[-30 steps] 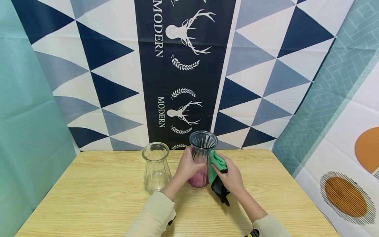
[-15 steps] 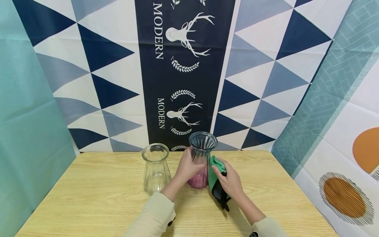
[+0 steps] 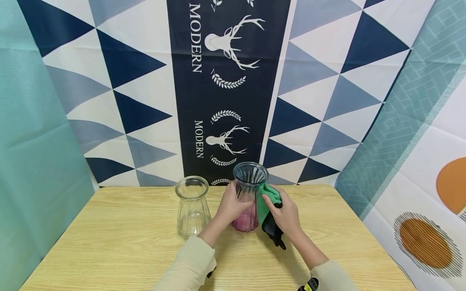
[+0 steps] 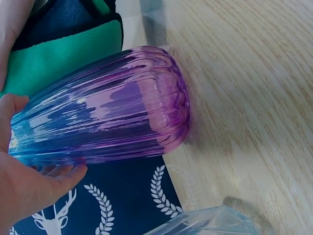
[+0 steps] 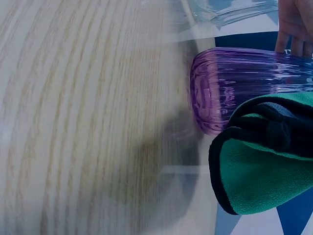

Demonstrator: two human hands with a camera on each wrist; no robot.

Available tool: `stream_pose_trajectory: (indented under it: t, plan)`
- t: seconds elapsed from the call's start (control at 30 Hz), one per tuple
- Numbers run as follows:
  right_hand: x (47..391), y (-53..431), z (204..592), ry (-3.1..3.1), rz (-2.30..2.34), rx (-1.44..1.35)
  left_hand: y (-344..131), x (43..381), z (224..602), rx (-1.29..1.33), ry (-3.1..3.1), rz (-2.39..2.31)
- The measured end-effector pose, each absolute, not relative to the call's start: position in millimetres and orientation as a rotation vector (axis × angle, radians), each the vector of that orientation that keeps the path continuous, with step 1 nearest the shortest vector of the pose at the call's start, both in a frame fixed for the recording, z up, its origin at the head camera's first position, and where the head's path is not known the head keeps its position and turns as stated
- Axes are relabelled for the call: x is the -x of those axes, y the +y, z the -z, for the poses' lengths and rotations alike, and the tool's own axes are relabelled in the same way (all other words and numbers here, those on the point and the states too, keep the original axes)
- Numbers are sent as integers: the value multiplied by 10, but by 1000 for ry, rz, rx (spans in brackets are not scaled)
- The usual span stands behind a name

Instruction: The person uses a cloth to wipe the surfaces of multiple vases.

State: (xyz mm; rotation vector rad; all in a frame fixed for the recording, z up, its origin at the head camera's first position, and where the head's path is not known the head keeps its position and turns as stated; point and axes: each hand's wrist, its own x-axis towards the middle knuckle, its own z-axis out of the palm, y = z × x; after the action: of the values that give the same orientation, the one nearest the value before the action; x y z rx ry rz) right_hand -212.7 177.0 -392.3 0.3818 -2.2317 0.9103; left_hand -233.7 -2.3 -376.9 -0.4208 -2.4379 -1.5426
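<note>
While the vase (image 3: 245, 221) hasn't visibly moved versus half a second ago, the cloth (image 3: 262, 212) has: its green folds sit higher beside the vase's neck, just below the rim, and the dark dangling end has come up too. It dipped slightly between the two earlier head frames, so net: small down-then-up shift, right side only. Left grip (image 3: 231, 205) unchanged, thumb and fingers wrapped round the vase's upper body. Right grip (image 3: 286, 212) holds the bunched cloth between thumb and fingers; fingertips partly hidden in the folds. Vase is upright near the back of the tabletop (image 3: 134, 238), blue at the rim fading to pink-purple at the base. Base looks seated, and both wrist views show it right at the wood; can't rule out a slight lift. Cloth lies along the vase's right side and seems to touch, though the right wrist view only shows it overlapping, so contact pressure can't be told. Clear jar (image 3: 193, 218) stands apart to the left, no hand on it, same spot as before. My read: left is the steadying hand, right makes short passes along one side. Remaining sides would need the vase turned or the cloth moved round.
</note>
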Motion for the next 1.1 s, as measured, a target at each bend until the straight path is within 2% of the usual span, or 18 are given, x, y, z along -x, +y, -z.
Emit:
stream_pose_trajectory:
  t: [0.53, 1.1]
  plan:
    - [2092, 1900, 4152, -2498, -843, -382, -63, 2353, 3742, 469, -2449, 1568]
    - [2121, 1815, 3961, -2182, -916, -437, -76, 2356, 3739, 488, -2479, 1548]
